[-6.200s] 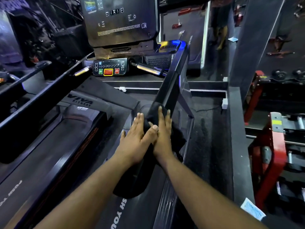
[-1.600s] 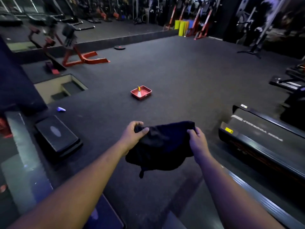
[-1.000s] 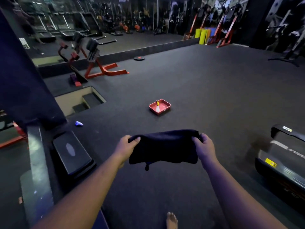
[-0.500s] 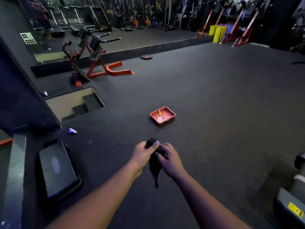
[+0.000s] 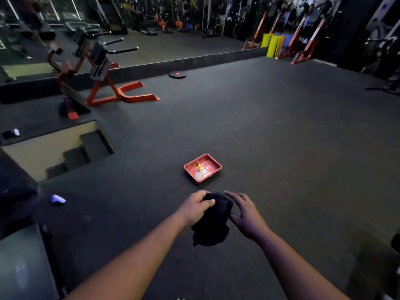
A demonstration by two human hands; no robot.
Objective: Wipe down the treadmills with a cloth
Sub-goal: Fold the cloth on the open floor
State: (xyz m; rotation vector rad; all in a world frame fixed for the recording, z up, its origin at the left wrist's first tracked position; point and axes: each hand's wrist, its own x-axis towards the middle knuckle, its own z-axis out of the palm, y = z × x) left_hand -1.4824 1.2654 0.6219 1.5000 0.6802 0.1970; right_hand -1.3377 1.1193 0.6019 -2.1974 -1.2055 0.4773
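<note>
A dark cloth (image 5: 213,221) hangs bunched in front of me over the black gym floor. My left hand (image 5: 194,210) grips its top, thumb and fingers curled round the fabric. My right hand (image 5: 244,211) is just right of the cloth with its fingers spread and relaxed, holding nothing. On the floor ahead of my hands lies a red tray (image 5: 213,167) with a small yellow-capped spray bottle (image 5: 198,171) in it. No treadmill is plainly in view; only a dark edge shows at the far right.
A sunken stairwell opening (image 5: 58,151) lies at the left. An orange-framed bench machine (image 5: 101,79) stands at the back left, a weight plate (image 5: 177,74) behind it. A step platform (image 5: 23,265) is at the lower left, a small white object (image 5: 57,199) near it.
My right hand has let go of the cloth and moved slightly right. The cloth now hangs from my left hand alone. The tray is nearer than before.
</note>
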